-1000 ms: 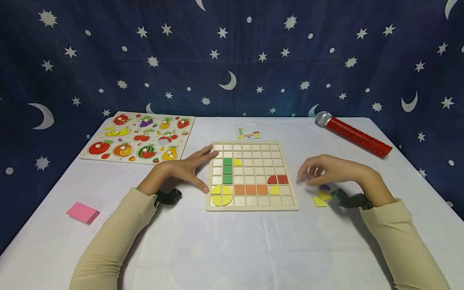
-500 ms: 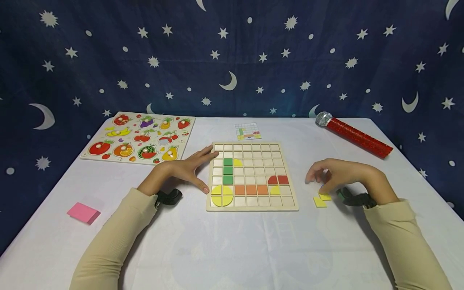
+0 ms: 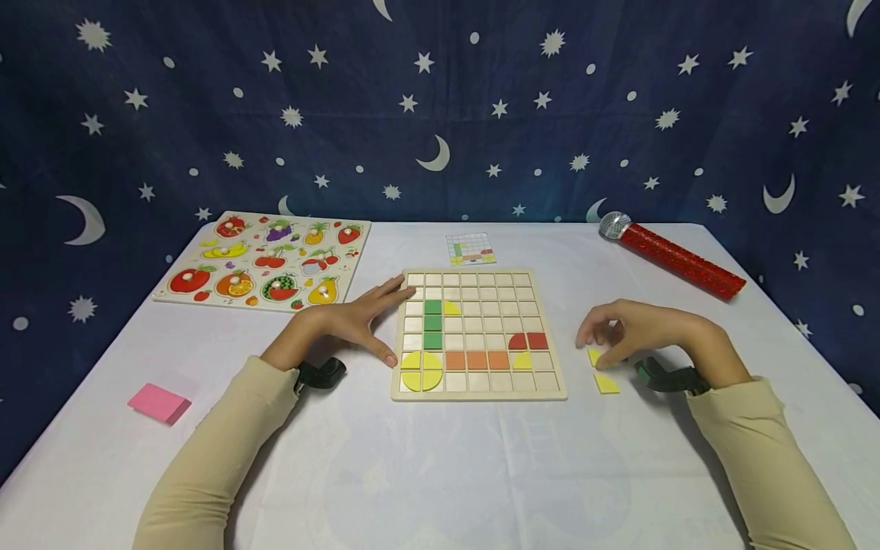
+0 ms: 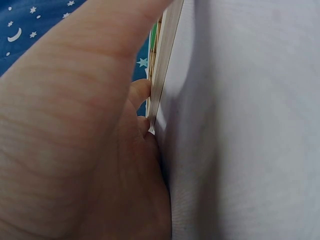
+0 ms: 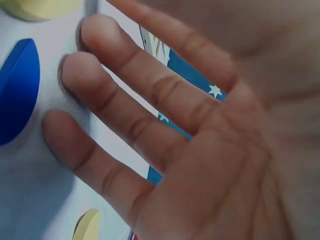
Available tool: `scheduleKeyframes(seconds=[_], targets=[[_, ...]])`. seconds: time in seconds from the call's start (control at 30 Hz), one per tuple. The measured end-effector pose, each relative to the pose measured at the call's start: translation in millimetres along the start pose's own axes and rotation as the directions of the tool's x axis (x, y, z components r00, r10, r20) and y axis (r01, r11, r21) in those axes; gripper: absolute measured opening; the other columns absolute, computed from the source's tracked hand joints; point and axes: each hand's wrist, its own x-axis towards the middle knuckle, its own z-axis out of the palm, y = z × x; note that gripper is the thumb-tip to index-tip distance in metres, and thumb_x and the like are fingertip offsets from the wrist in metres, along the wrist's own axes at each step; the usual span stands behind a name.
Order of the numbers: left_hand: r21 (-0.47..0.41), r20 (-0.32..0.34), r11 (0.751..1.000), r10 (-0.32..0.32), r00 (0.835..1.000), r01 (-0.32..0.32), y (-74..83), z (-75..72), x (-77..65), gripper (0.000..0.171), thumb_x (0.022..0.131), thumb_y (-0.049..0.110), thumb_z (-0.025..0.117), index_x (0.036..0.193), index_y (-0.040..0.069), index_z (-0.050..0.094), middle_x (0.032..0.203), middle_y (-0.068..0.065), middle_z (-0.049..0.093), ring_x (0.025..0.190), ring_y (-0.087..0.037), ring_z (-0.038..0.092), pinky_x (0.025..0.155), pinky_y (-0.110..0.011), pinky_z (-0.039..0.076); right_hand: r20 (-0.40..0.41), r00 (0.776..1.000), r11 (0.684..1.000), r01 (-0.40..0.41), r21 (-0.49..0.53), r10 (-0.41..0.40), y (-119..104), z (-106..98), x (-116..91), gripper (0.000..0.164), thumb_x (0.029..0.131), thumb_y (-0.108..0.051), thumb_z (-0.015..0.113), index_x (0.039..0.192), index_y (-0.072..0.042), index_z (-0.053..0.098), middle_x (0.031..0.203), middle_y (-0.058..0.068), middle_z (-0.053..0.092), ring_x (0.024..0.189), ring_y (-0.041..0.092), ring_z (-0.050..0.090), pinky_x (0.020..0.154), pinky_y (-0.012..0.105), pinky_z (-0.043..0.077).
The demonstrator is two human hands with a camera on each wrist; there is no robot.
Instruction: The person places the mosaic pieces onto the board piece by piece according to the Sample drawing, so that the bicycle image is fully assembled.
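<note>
My left hand (image 3: pixel 357 317) rests at the left edge of a wooden grid board (image 3: pixel 481 388), thumb and fingers spread along its rim. Quarter-circle and square tiles in green, yellow, orange and red lie in the board's cells. Right of the board, my right hand (image 3: pixel 635 328) hovers low over the cloth, its thumb at a yellow quarter-circle tile (image 3: pixel 594 356) partly hidden by the hand. Another yellow quarter-circle tile (image 3: pixel 606 384) lies just nearer. In the right wrist view, relaxed fingers reach down beside a blue curved-edge tile (image 5: pixel 20 92), which the hand hides from the head view.
A small pattern card (image 3: pixel 470 249) lies behind the board. To the back left is a fruit peg puzzle (image 3: pixel 268 263); a red glittery microphone (image 3: pixel 677 260) lies back right. A folded pink paper (image 3: pixel 159 403) sits at left. A starry blue curtain (image 3: pixel 440 114) hangs behind the table.
The right hand first drew back to the right over the loose tiles, then shifted slightly left. One yellow tile under its thumb has moved left. The left hand stays put.
</note>
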Motion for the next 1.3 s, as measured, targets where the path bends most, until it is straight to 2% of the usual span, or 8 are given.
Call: scheduleKeyframes(seconds=[0.23, 0.67, 1.1, 1.3], targets=[[-0.004, 0.003, 1.0, 0.006, 1.0, -0.006, -0.3, -0.8, 0.8, 0.126, 0.066, 0.049, 0.088, 0.159, 0.018, 0.008, 0.163, -0.008, -0.015, 0.149, -0.032, -0.012, 0.115, -0.062, 0.003, -0.003, 1.0, 0.999, -0.029, -0.022, 0.029, -2.8, 2.5, 2.4, 0.024, 0.077, -0.014, 0.083, 0.097, -0.011, 0.071, 0.083, -0.001, 0.06, 0.083, 0.018, 0.052, 0.072, 0.027, 0.049], [-0.008, 0.002, 1.0, 0.01, 1.0, -0.01, -0.9, -1.4, 0.8, 0.125, 0.067, 0.051, 0.087, 0.158, 0.015, 0.01, 0.163, -0.01, -0.015, 0.149, -0.035, -0.012, 0.114, -0.064, 0.004, -0.072, 0.995, 0.998, 0.063, -0.03, -0.065, -12.8, 12.4, 12.0, 0.017, 0.078, -0.01, 0.081, 0.093, -0.012, 0.071, 0.079, -0.001, 0.057, 0.076, 0.017, 0.053, 0.068, 0.025, 0.048], [0.008, 0.001, 1.0, -0.005, 1.0, 0.005, 1.3, -0.8, 0.6, 0.124, 0.067, 0.048, 0.087, 0.159, 0.017, 0.009, 0.163, -0.009, -0.014, 0.149, -0.033, -0.012, 0.114, -0.063, 0.005, -0.044, 0.97, 0.971, 0.239, 0.01, -0.238, -20.7, 18.2, 18.9, 0.017, 0.08, -0.012, 0.08, 0.095, -0.015, 0.072, 0.09, -0.001, 0.06, 0.079, 0.019, 0.055, 0.071, 0.026, 0.048], [0.006, 0.002, 1.0, -0.004, 1.0, 0.004, -0.3, -0.2, 1.3, 0.125, 0.067, 0.049, 0.087, 0.159, 0.017, 0.009, 0.163, -0.008, -0.015, 0.149, -0.032, -0.012, 0.115, -0.063, 0.004, -0.02, 0.945, 0.945, 0.328, 0.002, -0.328, -26.0, 23.9, 22.8, 0.016, 0.081, -0.013, 0.08, 0.095, -0.014, 0.073, 0.091, 0.0, 0.061, 0.076, 0.021, 0.056, 0.071, 0.027, 0.048]])
